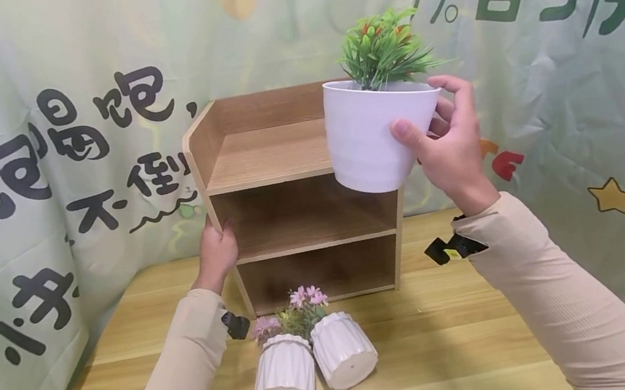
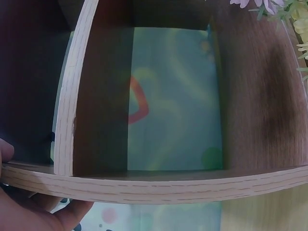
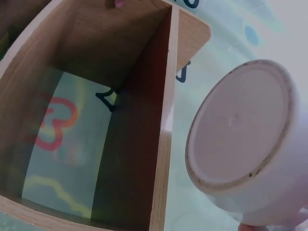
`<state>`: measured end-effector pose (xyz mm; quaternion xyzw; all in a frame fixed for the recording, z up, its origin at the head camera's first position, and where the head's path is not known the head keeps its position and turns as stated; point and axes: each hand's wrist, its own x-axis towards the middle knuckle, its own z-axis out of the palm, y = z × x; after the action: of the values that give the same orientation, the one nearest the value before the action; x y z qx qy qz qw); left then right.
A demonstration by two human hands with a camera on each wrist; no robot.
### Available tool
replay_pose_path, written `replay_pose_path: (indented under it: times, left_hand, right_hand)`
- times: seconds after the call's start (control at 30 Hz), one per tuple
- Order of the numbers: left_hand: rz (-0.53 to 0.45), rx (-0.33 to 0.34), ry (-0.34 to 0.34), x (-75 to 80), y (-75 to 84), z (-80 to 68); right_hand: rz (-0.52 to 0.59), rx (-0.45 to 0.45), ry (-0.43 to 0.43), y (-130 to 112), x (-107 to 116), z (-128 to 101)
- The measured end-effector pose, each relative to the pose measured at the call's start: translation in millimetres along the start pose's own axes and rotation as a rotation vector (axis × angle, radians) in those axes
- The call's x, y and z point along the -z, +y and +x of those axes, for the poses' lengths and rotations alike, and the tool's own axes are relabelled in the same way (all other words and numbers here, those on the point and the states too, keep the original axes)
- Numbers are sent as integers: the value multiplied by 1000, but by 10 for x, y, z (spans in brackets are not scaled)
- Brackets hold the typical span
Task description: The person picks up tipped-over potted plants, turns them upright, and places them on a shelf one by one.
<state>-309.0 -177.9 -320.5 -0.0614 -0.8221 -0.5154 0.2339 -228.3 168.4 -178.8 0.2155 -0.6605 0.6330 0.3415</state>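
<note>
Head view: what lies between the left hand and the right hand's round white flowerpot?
The brown wooden shelf unit lies between the left hand and that flowerpot in the head view.

Shelf unit point(image 1: 270, 152) on table point(image 1: 472, 306) ahead of you, curtain point(image 1: 277, 27) behind. Two flowerpots point(image 1: 284, 371) lying side by side before it. Your left hand point(image 1: 216, 252) at its left panel point(image 1: 206, 146); right hand point(image 1: 457, 144) holding potted plant point(image 1: 376, 133) before its upper right.

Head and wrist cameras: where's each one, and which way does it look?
Head: worn on the head, looking forward and down at the shelf, white pot, left hand and right hand.
Left wrist: on that wrist, facing into the shelf; left fingers show.
Right wrist: on that wrist, facing the pot's base and shelf; a fingertip shows.
Head and right wrist share the pot.
</note>
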Motion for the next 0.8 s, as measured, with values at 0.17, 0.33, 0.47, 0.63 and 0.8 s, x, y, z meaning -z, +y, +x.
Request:
replay_pose_path:
  times: [0.17, 0.33, 0.47, 0.63, 0.8]
  left_hand:
    - [-2, -11, 0, -4, -13, 7]
    - [2, -17, 5, -10, -13, 17]
    - [10, -10, 4, -17, -5, 17]
    - [35, 16, -9, -11, -2, 2]
    - [35, 25, -9, -1, 1, 4]
  right_hand:
    - [-22, -19, 41, -1, -17, 42]
    - [-62, 13, 72, 24, -37, 87]
    - [-90, 28, 99, 42, -49, 100]
    - [-111, 30, 139, 61, -78, 112]
    - [-145, 32, 147, 76, -104, 129]
